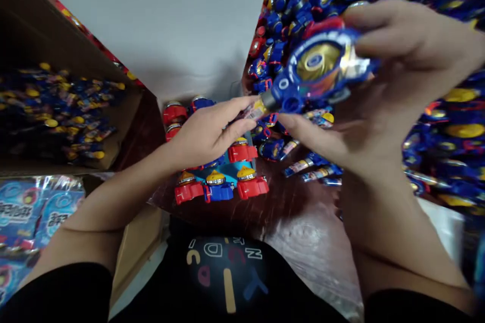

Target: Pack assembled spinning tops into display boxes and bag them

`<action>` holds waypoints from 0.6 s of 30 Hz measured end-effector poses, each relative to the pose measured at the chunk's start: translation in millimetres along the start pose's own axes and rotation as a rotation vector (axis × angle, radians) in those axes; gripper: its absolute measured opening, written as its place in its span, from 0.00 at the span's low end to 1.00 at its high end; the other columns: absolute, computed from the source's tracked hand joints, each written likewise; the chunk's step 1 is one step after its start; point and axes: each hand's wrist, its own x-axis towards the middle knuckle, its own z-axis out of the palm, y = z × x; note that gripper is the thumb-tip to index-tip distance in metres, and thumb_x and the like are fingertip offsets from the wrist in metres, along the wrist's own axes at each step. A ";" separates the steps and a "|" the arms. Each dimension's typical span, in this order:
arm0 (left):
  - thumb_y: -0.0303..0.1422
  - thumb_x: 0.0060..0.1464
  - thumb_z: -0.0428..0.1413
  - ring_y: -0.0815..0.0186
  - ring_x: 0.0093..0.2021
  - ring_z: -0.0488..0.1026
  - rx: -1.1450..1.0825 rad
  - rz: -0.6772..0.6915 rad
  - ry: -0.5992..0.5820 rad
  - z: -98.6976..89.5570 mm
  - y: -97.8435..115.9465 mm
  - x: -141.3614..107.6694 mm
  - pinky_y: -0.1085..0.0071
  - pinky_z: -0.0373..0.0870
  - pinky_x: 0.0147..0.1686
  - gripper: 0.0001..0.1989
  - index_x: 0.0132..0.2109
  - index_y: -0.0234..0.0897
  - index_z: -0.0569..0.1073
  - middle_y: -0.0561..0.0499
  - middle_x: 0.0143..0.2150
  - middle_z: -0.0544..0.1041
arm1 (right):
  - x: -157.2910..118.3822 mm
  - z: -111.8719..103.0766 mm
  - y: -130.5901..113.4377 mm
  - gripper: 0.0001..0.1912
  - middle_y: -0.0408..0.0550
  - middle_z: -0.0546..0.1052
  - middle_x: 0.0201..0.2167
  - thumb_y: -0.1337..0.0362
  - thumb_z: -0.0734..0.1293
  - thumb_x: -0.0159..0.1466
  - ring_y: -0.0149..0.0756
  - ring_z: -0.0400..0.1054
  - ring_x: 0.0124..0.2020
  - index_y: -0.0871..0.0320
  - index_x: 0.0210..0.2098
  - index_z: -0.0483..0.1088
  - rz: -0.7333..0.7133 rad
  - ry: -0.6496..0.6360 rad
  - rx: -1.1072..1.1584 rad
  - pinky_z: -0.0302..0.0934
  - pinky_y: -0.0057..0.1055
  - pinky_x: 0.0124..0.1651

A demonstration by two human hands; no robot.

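Note:
My right hand is closed around a blue toy launcher with a gold round disc and a red part on top. The launcher is blurred. Between the thumb and fingers of my left hand is a small printed stick, pinched by its near end. Its far end meets the grey neck of the launcher; whether it is locked in cannot be told. Below my left hand, red and blue toy pieces with yellow or silver round tops stand in rows on a light blue base, partly hidden.
A heap of blue launchers covers the right side, with several printed sticks near its front edge. At left stands a cardboard box of small blue-and-yellow sticks. Blue printed packages lie below it. A white surface rises behind.

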 end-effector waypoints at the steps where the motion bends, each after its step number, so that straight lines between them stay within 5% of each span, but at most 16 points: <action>1: 0.49 0.80 0.49 0.55 0.60 0.83 0.076 0.011 0.039 2.4 -1.3 2.3 0.59 0.80 0.60 0.26 0.73 0.42 0.74 0.43 0.63 0.83 | 9.5 6.5 -0.7 0.39 0.48 0.65 0.73 0.38 0.76 0.67 0.56 0.56 0.80 0.43 0.71 0.64 -0.038 -0.007 0.034 0.63 0.52 0.79; 5: 0.48 0.78 0.53 0.52 0.59 0.82 0.327 0.053 0.166 2.8 -28.0 -4.3 0.55 0.76 0.62 0.24 0.70 0.41 0.77 0.43 0.61 0.84 | 32.6 20.4 7.0 0.39 0.50 0.67 0.77 0.43 0.72 0.74 0.44 0.74 0.68 0.48 0.78 0.61 -0.057 -0.149 0.162 0.68 0.47 0.75; 10: 0.49 0.77 0.54 0.48 0.65 0.78 0.353 -0.023 0.094 -0.8 -66.5 -21.9 0.49 0.72 0.68 0.23 0.68 0.44 0.79 0.43 0.65 0.82 | 46.4 52.8 3.3 0.15 0.52 0.80 0.55 0.55 0.68 0.77 0.50 0.77 0.59 0.55 0.55 0.81 -0.073 -0.353 -0.304 0.76 0.52 0.63; 14: 0.44 0.77 0.54 0.49 0.62 0.78 0.363 -0.052 0.102 -0.6 -70.5 -27.9 0.47 0.74 0.67 0.17 0.60 0.45 0.84 0.45 0.61 0.84 | 56.1 97.2 -7.3 0.18 0.55 0.79 0.61 0.60 0.60 0.80 0.56 0.74 0.62 0.59 0.57 0.79 -0.067 -0.665 -0.606 0.78 0.47 0.56; 18: 0.47 0.74 0.59 0.48 0.67 0.76 0.326 -0.031 0.095 -7.0 -59.3 -34.8 0.42 0.73 0.69 0.18 0.62 0.49 0.83 0.45 0.67 0.80 | 59.7 115.1 -10.4 0.22 0.54 0.77 0.65 0.62 0.53 0.83 0.53 0.72 0.65 0.63 0.60 0.76 -0.099 -0.720 -0.591 0.74 0.44 0.61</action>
